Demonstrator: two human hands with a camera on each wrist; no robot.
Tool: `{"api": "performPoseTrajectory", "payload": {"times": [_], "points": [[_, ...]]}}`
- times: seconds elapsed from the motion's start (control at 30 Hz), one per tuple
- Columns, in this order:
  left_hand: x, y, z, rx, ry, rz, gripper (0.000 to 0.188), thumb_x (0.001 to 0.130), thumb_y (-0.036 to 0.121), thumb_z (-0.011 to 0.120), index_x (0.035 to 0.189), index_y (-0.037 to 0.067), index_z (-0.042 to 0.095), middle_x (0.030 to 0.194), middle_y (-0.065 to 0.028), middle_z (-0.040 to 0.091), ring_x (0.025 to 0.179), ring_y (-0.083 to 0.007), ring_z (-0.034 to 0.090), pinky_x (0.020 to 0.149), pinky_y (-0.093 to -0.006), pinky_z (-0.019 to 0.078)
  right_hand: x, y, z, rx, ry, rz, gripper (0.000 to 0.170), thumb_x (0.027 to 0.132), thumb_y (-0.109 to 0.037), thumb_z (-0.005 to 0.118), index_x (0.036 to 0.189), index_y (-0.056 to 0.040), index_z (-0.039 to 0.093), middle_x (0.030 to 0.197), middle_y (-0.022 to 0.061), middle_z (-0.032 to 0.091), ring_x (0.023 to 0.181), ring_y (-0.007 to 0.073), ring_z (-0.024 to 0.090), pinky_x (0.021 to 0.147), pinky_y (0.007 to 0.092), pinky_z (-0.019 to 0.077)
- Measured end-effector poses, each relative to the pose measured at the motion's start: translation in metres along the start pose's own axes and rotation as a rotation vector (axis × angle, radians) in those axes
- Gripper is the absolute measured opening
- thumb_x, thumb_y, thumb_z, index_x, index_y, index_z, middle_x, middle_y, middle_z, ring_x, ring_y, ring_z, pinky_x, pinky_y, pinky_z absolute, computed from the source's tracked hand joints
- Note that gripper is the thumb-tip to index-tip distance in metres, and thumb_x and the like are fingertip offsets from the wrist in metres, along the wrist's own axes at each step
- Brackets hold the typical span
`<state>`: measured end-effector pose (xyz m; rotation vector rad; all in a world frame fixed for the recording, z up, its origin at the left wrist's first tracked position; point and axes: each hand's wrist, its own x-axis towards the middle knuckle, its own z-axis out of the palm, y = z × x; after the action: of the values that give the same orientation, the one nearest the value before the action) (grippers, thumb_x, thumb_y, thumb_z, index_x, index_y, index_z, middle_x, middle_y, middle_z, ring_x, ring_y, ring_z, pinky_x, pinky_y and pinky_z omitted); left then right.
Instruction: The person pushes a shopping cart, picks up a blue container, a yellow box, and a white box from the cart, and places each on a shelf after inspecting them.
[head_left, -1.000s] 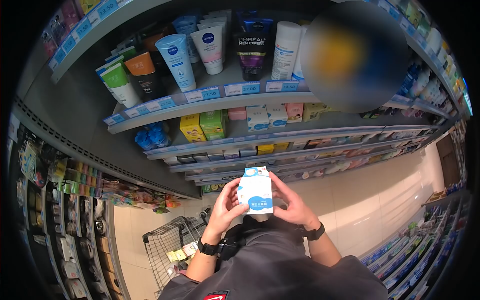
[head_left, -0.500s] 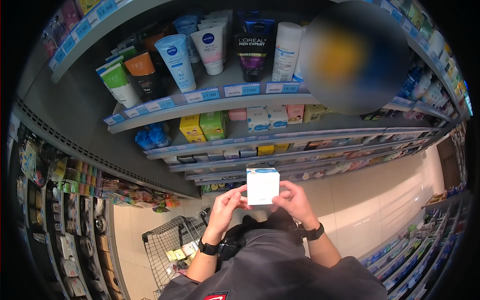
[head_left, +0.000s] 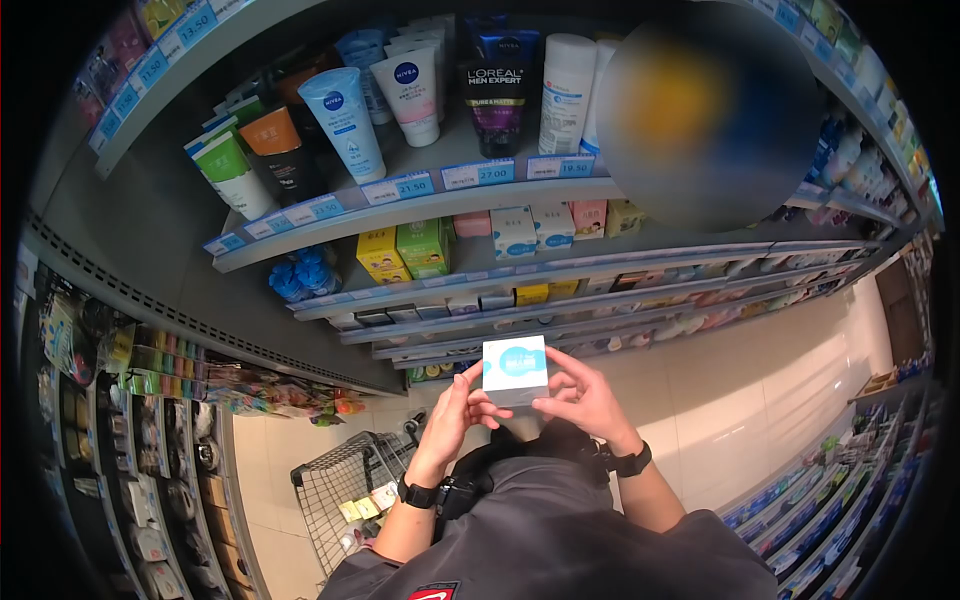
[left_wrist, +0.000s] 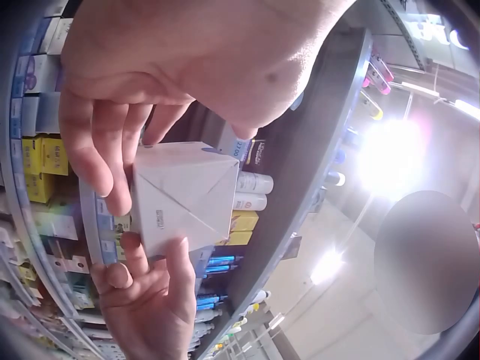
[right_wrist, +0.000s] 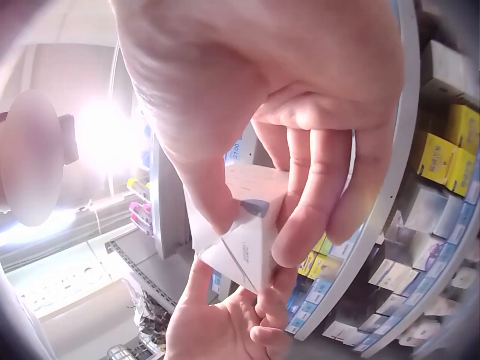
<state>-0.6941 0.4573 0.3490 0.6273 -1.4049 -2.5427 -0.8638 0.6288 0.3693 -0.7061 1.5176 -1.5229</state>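
A small white-and-blue carton is held in front of the person's body, its face with a blue patch and print turned up. My right hand pinches it on the right, thumb at the near corner and fingers behind. In the right wrist view, that thumb presses on the white carton beside a folded seam. My left hand is at the carton's left side, its fingertips touching the edge and its thumb raised off. The left wrist view shows the carton's end with crossing fold lines.
Ahead, a shelf carries face-cream tubes, with boxed goods on the shelf below. A wire shopping cart with a few small boxes stands at lower left. Stocked racks flank both sides of the tiled floor.
The carton has been turned over between the fingers: first its printed front showed, then a plain white side, now a face with a blue patch. The left thumb has come off it.
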Motion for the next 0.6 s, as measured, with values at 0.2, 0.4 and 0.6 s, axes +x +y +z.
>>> {"api": "performPoseTrajectory", "payload": {"times": [0.2, 0.4, 0.6], "points": [[0.003, 0.001, 0.009, 0.069, 0.043, 0.077, 0.061, 0.103, 0.04, 0.047, 0.151, 0.007, 0.029, 0.124, -0.0096, 0.06, 0.109, -0.0161, 0.059, 0.084, -0.0305, 0.0511, 0.006, 0.009, 0.0, -0.033, -0.077, -0.096, 0.083, 0.08, 0.0, 0.075, 0.152, -0.01, 0.035, 0.116, 0.006, 0.056, 0.083, 0.0058, 0.058, 0.073, 0.0213, 0.0488], [0.002, 0.005, 0.015, 0.182, 0.117, 0.124, 0.06, 0.1, 0.026, 0.056, 0.15, 0.007, 0.03, 0.123, -0.0099, 0.06, 0.107, -0.0143, 0.056, 0.096, -0.0304, 0.0435, 0.012, -0.001, 0.0, 0.089, -0.154, -0.162, 0.09, 0.082, -0.004, 0.075, 0.155, -0.0052, 0.023, 0.138, 0.0132, 0.05, 0.115, 0.0173, 0.054, 0.098, 0.0324, 0.0424], [0.009, 0.009, 0.02, 0.088, 0.154, 0.15, 0.06, 0.097, 0.019, 0.06, 0.148, 0.004, 0.031, 0.131, -0.0138, 0.057, 0.12, -0.0175, 0.053, 0.103, -0.0326, 0.0407, 0.033, 0.008, -0.016, 0.019, -0.174, -0.195, 0.089, 0.081, -0.012, 0.079, 0.152, 0.0016, 0.028, 0.139, 0.0176, 0.052, 0.123, 0.0214, 0.054, 0.101, 0.0343, 0.0435]]}}
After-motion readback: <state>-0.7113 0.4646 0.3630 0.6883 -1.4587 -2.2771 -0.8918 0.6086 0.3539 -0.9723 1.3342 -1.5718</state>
